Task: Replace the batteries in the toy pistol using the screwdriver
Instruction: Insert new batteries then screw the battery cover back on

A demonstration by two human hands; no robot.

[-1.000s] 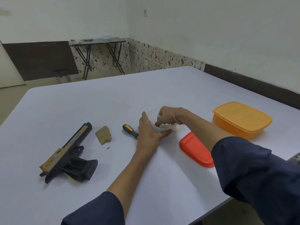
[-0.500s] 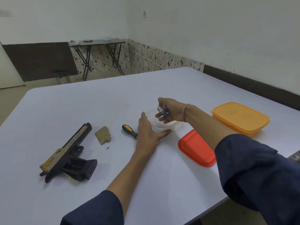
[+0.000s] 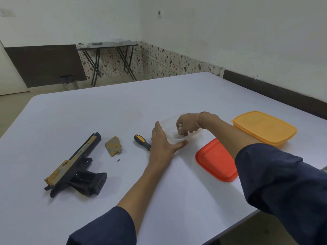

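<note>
Now pinching a likely battery (image 3: 180, 125), centre frame, in the curled right hand (image 3: 187, 125) inside the clear tub (image 3: 172, 139); seeming light, hard, slippery, best gripped mid-body. Bracing the tub with the straight-fingered left hand (image 3: 161, 144); leaving the toy pistol (image 3: 76, 165) lying lower left.

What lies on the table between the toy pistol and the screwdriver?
Head view: between toy pistol and screwdriver lie a detached tan cover and, beside it, one small screw.
</note>
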